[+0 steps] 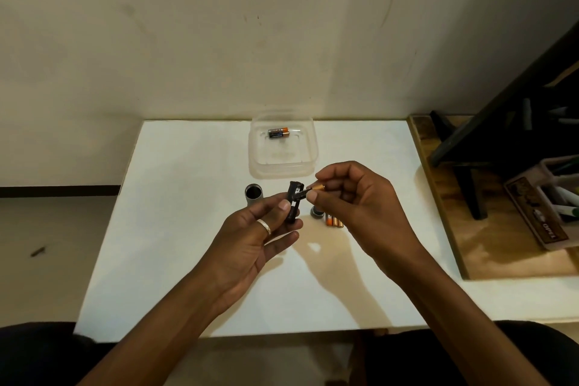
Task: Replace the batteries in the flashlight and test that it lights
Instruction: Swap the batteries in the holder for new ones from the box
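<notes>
Left hand (pixel 257 238) fingers curl round the battery holder (pixel 295 210) — right hand (pixel 354 200) fingers pinch a battery (pixel 319 187) against it.
Flashlight body (pixel 253 194) stands just left on the desk (pixel 175 229).

White table (pixel 175 229) against a scuffed cream wall (pixel 219 41); wooden board (pixel 488 244) at right

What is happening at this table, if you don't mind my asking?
A person is partway through changing a flashlight's batteries. The left hand holds the black battery holder, and the right hand pinches a battery at the holder's top end. The flashlight body stands open on the white table. A cap and loose batteries lie nearby. A clear container behind holds more.
</notes>
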